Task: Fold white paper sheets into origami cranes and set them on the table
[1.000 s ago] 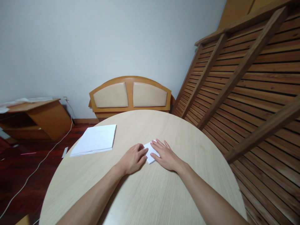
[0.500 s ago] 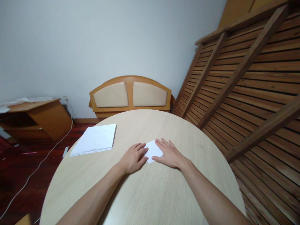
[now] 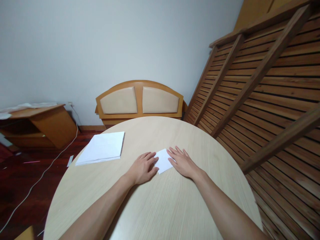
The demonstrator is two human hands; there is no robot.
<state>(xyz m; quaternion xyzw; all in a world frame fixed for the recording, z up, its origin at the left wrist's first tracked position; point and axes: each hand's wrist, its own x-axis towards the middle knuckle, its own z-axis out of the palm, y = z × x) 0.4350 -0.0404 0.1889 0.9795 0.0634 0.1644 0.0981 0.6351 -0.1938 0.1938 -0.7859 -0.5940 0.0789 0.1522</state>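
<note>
Hands (image 3: 143,169) (image 3: 184,163) on sm. wht paper (image 3: 163,161), paper stack (image 3: 101,148) at L, rnd tbl (image 3: 160,206)

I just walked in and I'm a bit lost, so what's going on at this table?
A person has both bare hands at a small white piece of paper lying on the round table. The left hand rests with its fingertips at the paper's left edge, and the right hand lies spread with fingers over its right side. Neither lifts it. A stack of larger white sheets sits off to the left, apart from both hands.
</note>
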